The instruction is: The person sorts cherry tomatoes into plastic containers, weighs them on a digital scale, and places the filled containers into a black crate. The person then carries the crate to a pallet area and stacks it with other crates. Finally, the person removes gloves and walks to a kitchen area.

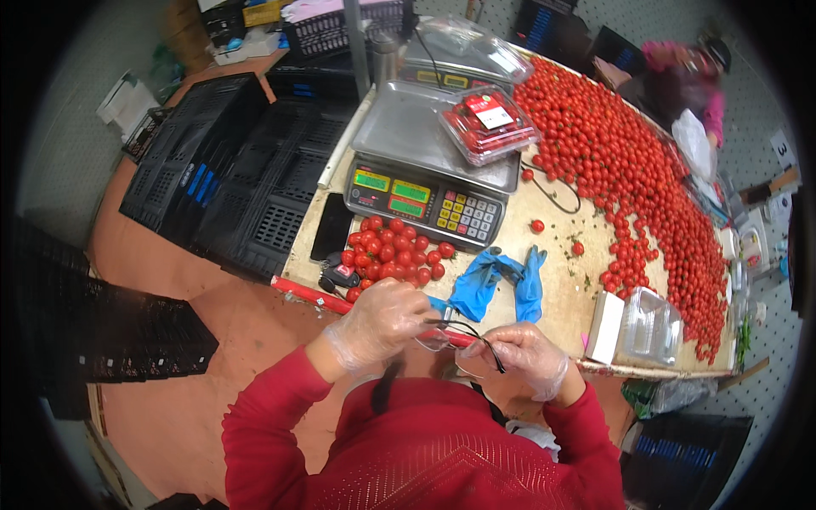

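In front of my body, at the table's near edge, I hold a pair of eyeglasses (435, 338) with thin dark frames. My left hand (382, 319), in a clear plastic glove, is closed on one side of them. The fingers of my right hand (529, 357), gloved the same way, pinch the other side by a thin dark temple. Just beyond my hands lie crumpled blue gloves (478, 285) on the table. A pile of cherry tomatoes (391, 251) sits past my left hand, with a small dark key fob (340, 274) beside it.
A digital scale (425, 200) bears a clear clamshell box of tomatoes (489, 127). A large heap of tomatoes (586, 127) spreads over the table's right side. Empty clear boxes (650, 327) stand near the right corner. Black crates (191, 170) stack at left. Another person (680, 81) stands at the far right.
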Action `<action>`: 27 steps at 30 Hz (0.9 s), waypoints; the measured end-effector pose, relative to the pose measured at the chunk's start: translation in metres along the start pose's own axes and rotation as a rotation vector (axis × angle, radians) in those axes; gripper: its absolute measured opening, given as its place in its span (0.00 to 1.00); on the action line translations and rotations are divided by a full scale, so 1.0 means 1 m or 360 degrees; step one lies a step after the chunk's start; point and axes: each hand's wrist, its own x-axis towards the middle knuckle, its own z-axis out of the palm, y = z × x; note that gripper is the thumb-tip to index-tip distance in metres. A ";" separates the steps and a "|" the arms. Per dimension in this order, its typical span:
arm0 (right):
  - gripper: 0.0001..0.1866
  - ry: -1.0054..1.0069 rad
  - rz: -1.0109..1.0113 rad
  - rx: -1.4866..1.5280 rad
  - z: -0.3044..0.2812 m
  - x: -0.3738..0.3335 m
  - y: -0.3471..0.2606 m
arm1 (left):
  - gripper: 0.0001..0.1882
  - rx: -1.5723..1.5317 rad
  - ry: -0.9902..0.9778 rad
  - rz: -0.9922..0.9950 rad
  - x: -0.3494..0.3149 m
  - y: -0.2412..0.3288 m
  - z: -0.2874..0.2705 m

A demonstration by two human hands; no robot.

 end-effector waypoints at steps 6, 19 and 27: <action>0.15 -0.0063 0.0111 0.0202 0.012 0.020 -0.001 | 0.09 0.0052 -0.0142 0.0119 -0.005 -0.015 -0.002; 0.07 0.1114 -0.0896 -0.2147 -0.034 0.278 -0.095 | 0.10 -0.0084 0.0929 -0.0918 -0.039 -0.043 -0.023; 0.14 0.1375 -0.0664 -0.2237 -0.040 0.327 -0.084 | 0.18 -0.0511 0.0933 -0.1057 -0.029 -0.045 0.007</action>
